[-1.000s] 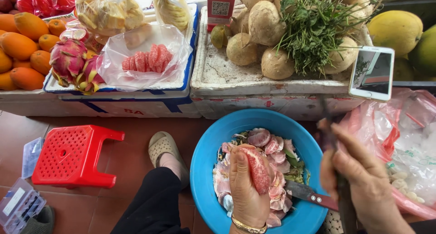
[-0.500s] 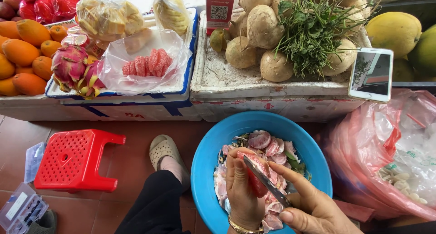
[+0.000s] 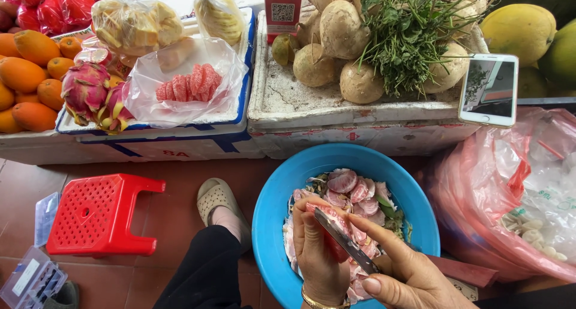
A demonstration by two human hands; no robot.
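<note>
My left hand (image 3: 318, 255) grips a pink pomelo segment (image 3: 331, 220) over a blue bowl (image 3: 282, 195). My right hand (image 3: 402, 273) holds a small knife (image 3: 345, 242), whose blade lies across the segment, with my forefinger stretched along it. The bowl holds several pink pomelo pieces and peel scraps (image 3: 360, 192). A gold bracelet sits on my left wrist.
A red plastic stool (image 3: 99, 216) stands left on the tiled floor, beside my foot in a beige shoe (image 3: 216, 198). Foam boxes behind carry bagged peeled pomelo (image 3: 186, 81), dragon fruit (image 3: 87, 90), mangoes (image 3: 24, 69), brown tubers with herbs (image 3: 360, 39) and a phone (image 3: 489, 90). A pink bag (image 3: 510, 189) lies right.
My right hand came in from the right with the knife and laid the blade on the segment held in my left hand. The view has shifted slightly.
</note>
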